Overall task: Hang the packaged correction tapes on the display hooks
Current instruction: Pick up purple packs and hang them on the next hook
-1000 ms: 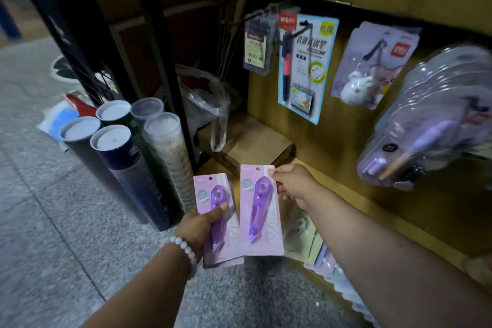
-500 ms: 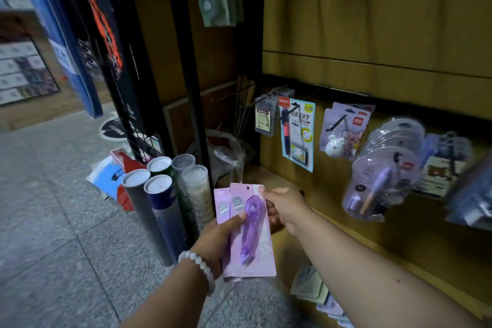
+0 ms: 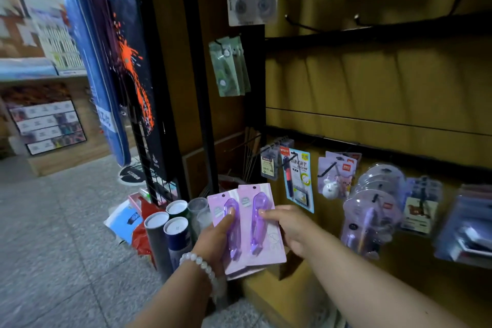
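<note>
Two purple packaged correction tapes sit side by side in front of me, held low before the display wall. My left hand (image 3: 213, 241) grips the left pack (image 3: 219, 208) with its thumb across the blister. My right hand (image 3: 288, 229) pinches the right pack (image 3: 266, 231) at its right edge, thumb on the front. More pink card edges show under the two packs. Bare black display hooks (image 3: 292, 22) jut from a rail high on the yellow wall. Lower hooks (image 3: 330, 169) carry other hung packs.
Green tape packs (image 3: 230, 66) hang on the brown side panel. Round blister packs (image 3: 372, 210) and a blue pen card (image 3: 298, 181) hang at lower right. Several capped tubes (image 3: 175, 231) stand on the floor beside a black wire rack (image 3: 157, 141). Grey stone floor lies left.
My view has tilted up, revealing the upper rail and higher hung packs. Both hands have risen slightly, and the two packs now lie spread side by side instead of overlapped.
</note>
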Tool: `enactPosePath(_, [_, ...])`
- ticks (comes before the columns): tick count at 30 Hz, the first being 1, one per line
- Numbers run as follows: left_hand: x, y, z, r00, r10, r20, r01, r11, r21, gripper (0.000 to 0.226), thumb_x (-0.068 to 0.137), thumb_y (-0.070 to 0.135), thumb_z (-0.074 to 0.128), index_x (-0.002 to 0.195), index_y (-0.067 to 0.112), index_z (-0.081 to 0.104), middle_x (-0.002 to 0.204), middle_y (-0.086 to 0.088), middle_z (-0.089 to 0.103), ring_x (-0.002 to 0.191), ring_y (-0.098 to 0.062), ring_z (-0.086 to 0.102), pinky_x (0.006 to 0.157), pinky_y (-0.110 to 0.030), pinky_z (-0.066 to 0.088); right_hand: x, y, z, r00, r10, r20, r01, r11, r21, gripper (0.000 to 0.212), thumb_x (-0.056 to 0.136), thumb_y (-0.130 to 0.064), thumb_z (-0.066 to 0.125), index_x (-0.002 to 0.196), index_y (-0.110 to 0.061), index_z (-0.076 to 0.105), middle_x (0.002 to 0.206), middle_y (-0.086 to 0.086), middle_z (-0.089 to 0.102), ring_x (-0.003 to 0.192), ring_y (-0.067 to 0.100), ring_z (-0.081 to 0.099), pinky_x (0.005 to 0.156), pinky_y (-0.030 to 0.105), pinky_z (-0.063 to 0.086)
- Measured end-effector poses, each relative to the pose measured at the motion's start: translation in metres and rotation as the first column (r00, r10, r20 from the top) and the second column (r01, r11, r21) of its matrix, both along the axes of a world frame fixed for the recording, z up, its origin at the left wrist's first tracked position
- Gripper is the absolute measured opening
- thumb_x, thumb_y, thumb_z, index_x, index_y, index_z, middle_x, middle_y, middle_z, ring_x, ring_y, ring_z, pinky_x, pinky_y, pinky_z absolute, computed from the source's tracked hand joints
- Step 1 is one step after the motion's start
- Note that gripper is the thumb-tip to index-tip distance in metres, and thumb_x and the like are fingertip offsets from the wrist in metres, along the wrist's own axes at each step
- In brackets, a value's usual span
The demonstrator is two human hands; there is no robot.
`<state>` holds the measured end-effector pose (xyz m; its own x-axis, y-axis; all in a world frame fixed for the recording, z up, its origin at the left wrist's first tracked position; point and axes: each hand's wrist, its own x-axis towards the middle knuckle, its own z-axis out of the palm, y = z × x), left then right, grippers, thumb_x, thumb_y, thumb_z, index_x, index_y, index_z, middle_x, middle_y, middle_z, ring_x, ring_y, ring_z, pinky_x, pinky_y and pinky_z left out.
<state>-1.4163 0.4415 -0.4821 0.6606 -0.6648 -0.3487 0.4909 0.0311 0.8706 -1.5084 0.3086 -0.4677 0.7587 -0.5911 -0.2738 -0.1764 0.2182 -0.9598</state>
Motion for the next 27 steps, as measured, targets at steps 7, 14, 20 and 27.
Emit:
enactPosePath(7, [0.018, 0.004, 0.042, 0.997, 0.012, 0.072, -0.010, 1.000, -0.015, 0.039, 0.091, 0.030, 0.063, 0.108, -0.005, 0.062, 0.073, -0.020, 0.073, 0.057, -0.031, 0.071, 0.050, -0.037, 0.059, 0.010, -0.012, 0.066, 0.983, -0.055, 0.174, 0.082, 0.985, -0.153, 0.008, 0.089, -0.014, 0.067, 0.095, -0.009, 0.066, 0.091, 0.011, 0.073, 0.083, 0.025, 0.070, 0.074, 0.034, 0.056])
enactPosePath(14, [0.023, -0.001, 0.081, 0.988, 0.013, 0.153, 0.003, 0.995, -0.103, 0.036, 0.094, 0.025, 0.060, 0.106, -0.008, 0.063, 0.063, -0.019, 0.071, 0.044, -0.027, 0.068, 0.036, -0.027, 0.049, 0.026, -0.025, 0.181, 0.900, -0.065, 0.431, 0.245, 0.894, -0.376, 0.011, 0.087, -0.012, 0.068, 0.081, -0.013, 0.060, 0.081, 0.007, 0.067, 0.068, 0.018, 0.064, 0.064, 0.030, 0.053])
enactPosePath(20, [0.028, -0.013, 0.097, 0.976, 0.016, 0.217, 0.005, 0.995, -0.095, 0.039, 0.091, 0.025, 0.064, 0.105, -0.011, 0.062, 0.070, -0.025, 0.071, 0.049, -0.030, 0.068, 0.041, -0.030, 0.053, 0.027, -0.038, 0.240, 0.831, -0.121, 0.543, 0.397, 0.813, -0.426, 0.019, 0.088, -0.014, 0.068, 0.075, -0.017, 0.055, 0.081, 0.004, 0.065, 0.071, 0.017, 0.063, 0.062, 0.029, 0.052])
enactPosePath(27, [0.017, -0.018, 0.110, 0.990, 0.034, 0.140, -0.018, 0.993, -0.116, 0.031, 0.089, 0.030, 0.067, 0.102, 0.002, 0.069, 0.067, -0.008, 0.072, 0.046, -0.016, 0.067, 0.038, -0.020, 0.046, 0.056, -0.047, 0.236, 0.923, -0.129, 0.363, 0.316, 0.792, -0.522, 0.024, 0.086, -0.021, 0.070, 0.101, -0.006, 0.059, 0.101, 0.013, 0.066, 0.089, 0.029, 0.066, 0.079, 0.039, 0.054])
